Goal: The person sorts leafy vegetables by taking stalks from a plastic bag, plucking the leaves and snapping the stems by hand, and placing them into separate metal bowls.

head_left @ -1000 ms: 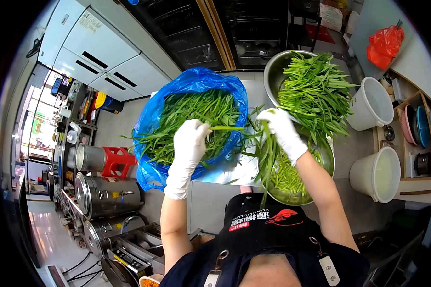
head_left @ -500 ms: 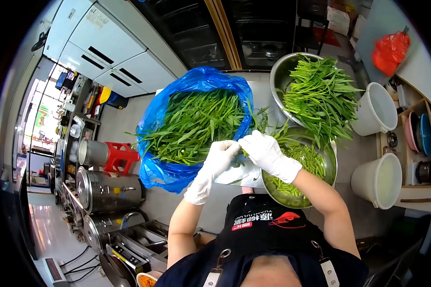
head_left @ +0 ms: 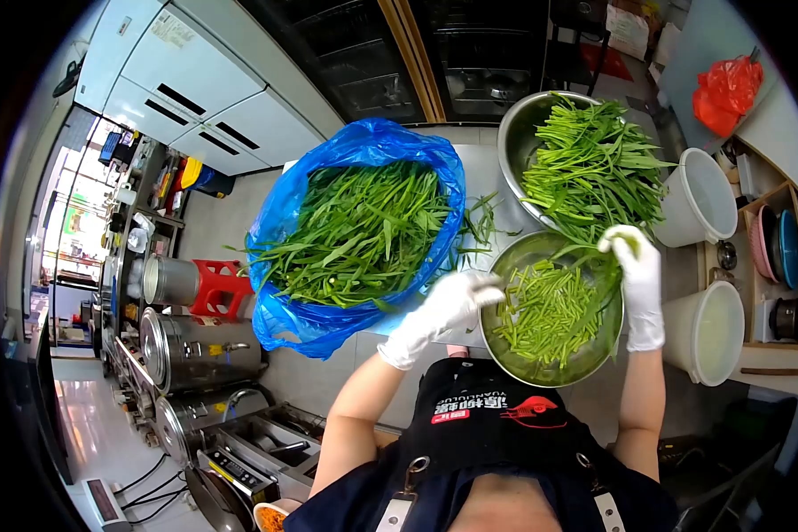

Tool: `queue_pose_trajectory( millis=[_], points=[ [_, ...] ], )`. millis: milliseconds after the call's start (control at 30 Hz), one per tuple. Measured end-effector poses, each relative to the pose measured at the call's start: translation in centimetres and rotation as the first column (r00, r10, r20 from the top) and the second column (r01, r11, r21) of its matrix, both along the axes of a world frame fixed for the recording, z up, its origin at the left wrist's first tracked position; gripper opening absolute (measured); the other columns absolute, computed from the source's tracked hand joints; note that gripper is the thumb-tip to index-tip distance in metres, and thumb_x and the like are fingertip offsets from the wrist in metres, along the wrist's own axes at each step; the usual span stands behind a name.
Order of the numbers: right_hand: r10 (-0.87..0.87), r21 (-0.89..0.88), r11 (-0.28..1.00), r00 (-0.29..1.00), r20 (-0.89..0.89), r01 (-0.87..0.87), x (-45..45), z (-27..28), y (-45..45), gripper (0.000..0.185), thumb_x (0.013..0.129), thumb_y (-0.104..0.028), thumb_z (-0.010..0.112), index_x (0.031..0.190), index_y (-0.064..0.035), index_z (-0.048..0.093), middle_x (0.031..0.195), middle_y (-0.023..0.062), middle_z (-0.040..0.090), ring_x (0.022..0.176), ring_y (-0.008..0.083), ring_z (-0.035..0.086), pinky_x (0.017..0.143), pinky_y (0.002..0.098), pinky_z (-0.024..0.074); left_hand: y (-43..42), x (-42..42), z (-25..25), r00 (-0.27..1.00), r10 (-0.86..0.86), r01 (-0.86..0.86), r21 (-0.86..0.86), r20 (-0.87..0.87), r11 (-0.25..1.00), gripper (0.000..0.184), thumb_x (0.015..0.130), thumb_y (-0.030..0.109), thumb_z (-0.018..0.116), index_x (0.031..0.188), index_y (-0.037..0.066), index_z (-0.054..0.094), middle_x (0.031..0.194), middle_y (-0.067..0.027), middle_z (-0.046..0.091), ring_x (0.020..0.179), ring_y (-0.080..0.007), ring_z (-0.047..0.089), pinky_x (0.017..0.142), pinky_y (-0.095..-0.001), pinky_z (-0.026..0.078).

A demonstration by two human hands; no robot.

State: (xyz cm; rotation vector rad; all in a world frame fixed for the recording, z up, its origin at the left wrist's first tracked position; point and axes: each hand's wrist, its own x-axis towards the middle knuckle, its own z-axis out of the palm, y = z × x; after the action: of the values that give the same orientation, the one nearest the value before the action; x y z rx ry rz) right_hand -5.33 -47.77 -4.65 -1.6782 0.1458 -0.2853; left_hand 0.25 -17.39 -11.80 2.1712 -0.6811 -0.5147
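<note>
My left hand (head_left: 457, 306), in a white glove, is at the left rim of the near metal bowl (head_left: 496, 350); its fingers are pressed together, and what they hold, if anything, is too small to tell. My gloved right hand (head_left: 634, 257) is closed on leafy greens (head_left: 601, 270) that hang over the bowl's right side. Short cut stems (head_left: 550, 315) lie in this bowl. Behind it, long leafy greens (head_left: 585, 173) fill a larger metal bowl (head_left: 512, 146). A blue plastic bag (head_left: 301, 328) full of leafy greens (head_left: 372, 226) stands on the left.
Loose leaves (head_left: 479, 222) lie on the metal table (head_left: 483, 168) between bag and bowls. Two white buckets (head_left: 705, 332) stand at the right, near a shelf with basins. A red stool (head_left: 220, 288) and metal pots (head_left: 195, 350) are at the left.
My hands have moved apart from their meeting point before the bag. The right went rightward with leafy greens over the bowl's far side; the left moved slightly right, to the bowl's left rim.
</note>
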Motion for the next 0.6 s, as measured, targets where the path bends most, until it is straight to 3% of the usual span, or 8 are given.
queue_pose_trajectory(
  millis=[100, 167, 233, 267, 333, 433, 500, 600],
  points=[
    [-0.001, 0.074, 0.997, 0.999, 0.046, -0.003, -2.2, 0.0, -3.0, 0.011, 0.097, -0.009, 0.053, 0.096, -0.0002, 0.060, 0.086, 0.0056, 0.063, 0.083, 0.0145, 0.059, 0.086, 0.0279, 0.0455, 1.2, 5.0, 2.1, 0.855, 0.258, -0.364, 0.166, 0.450, 0.917, 0.021, 0.086, 0.025, 0.059, 0.084, 0.008, 0.071, 0.082, -0.0147, 0.067, 0.080, -0.0342, 0.065, 0.070, -0.0441, 0.050],
    [-0.035, 0.142, 0.990, 0.990, 0.138, 0.015, -2.5, -0.6, -2.6, 0.014, 0.098, -0.013, 0.053, 0.095, 0.0000, 0.058, 0.083, 0.0064, 0.061, 0.081, 0.0164, 0.059, 0.090, 0.0327, 0.0471, 3.2, 9.5, -0.1, 0.684, 0.361, -0.559, 0.139, 0.633, 0.817, 0.020, 0.087, 0.023, 0.060, 0.088, 0.008, 0.072, 0.089, -0.0133, 0.070, 0.082, -0.0320, 0.067, 0.073, -0.0396, 0.052],
    [-0.005, 0.311, 0.950, 0.996, 0.091, -0.024, -2.6, -0.7, -1.0, 0.017, 0.098, -0.015, 0.053, 0.094, 0.0003, 0.056, 0.081, 0.0074, 0.059, 0.078, 0.0184, 0.060, 0.092, 0.0387, 0.0496, 5.3, 13.1, -3.8, 0.660, 0.278, -0.585, 0.245, 0.698, 0.773, 0.017, 0.083, 0.020, 0.062, 0.088, 0.009, 0.073, 0.085, -0.0122, 0.070, 0.079, -0.0317, 0.067, 0.070, -0.0400, 0.052],
    [-0.009, 0.337, 0.941, 0.999, 0.038, -0.004, -2.5, -0.7, -0.2, 0.016, 0.098, -0.015, 0.051, 0.094, 0.0006, 0.055, 0.079, 0.0083, 0.058, 0.074, 0.0191, 0.060, 0.088, 0.0419, 0.0526, 5.9, 13.8, -4.8, 0.676, 0.232, -0.576, 0.306, 0.699, 0.758, 0.016, 0.082, 0.019, 0.062, 0.087, 0.010, 0.074, 0.084, -0.0122, 0.070, 0.079, -0.0317, 0.067, 0.070, -0.0404, 0.053],
    [0.068, 0.355, 0.933, 0.998, 0.009, -0.066, -2.2, -0.5, 1.3, 0.014, 0.097, -0.011, 0.049, 0.095, 0.0014, 0.056, 0.079, 0.0081, 0.058, 0.070, 0.0168, 0.058, 0.076, 0.0359, 0.0541, 6.4, 14.7, -5.4, 0.710, 0.138, -0.553, 0.425, 0.691, 0.717, 0.016, 0.079, 0.018, 0.062, 0.086, 0.011, 0.074, 0.083, -0.0123, 0.070, 0.079, -0.0316, 0.068, 0.070, -0.0411, 0.053],
    [0.150, 0.415, 0.902, 0.987, -0.051, -0.115, -1.3, -1.5, 2.6, 0.014, 0.097, -0.011, 0.051, 0.099, 0.0011, 0.057, 0.080, 0.0057, 0.057, 0.066, 0.0129, 0.053, 0.063, 0.0257, 0.0466, 7.0, 14.9, -5.3, 0.714, 0.207, -0.557, 0.364, 0.668, 0.747, 0.015, 0.077, 0.019, 0.063, 0.083, 0.011, 0.075, 0.081, -0.0120, 0.070, 0.078, -0.0316, 0.068, 0.070, -0.0414, 0.053],
    [0.197, 0.457, 0.878, 0.978, -0.068, -0.145, -0.7, -1.8, 3.3, 0.013, 0.097, -0.011, 0.052, 0.099, 0.0003, 0.058, 0.079, 0.0042, 0.056, 0.065, 0.0115, 0.051, 0.061, 0.0243, 0.0444, 7.0, 14.3, -2.6, 0.781, 0.385, -0.576, 0.328, 0.492, 0.749, 0.021, 0.080, 0.022, 0.063, 0.091, 0.010, 0.076, 0.084, -0.0161, 0.071, 0.080, -0.0329, 0.068, 0.074, -0.0381, 0.054],
    [0.254, 0.558, 0.819, 0.956, -0.147, -0.132, 0.4, -2.3, 4.5, 0.013, 0.095, -0.013, 0.058, 0.100, -0.0012, 0.058, 0.076, 0.0020, 0.053, 0.061, 0.0087, 0.047, 0.055, 0.0222, 0.0397, 8.4, 13.0, 2.7, 0.852, 0.465, -0.507, 0.157, 0.240, 0.847, 0.026, 0.081, 0.017, 0.066, 0.100, 0.001, 0.073, 0.086, -0.0168, 0.072, 0.078, -0.0223, 0.069, 0.075, -0.0311, 0.052]
  ],
)
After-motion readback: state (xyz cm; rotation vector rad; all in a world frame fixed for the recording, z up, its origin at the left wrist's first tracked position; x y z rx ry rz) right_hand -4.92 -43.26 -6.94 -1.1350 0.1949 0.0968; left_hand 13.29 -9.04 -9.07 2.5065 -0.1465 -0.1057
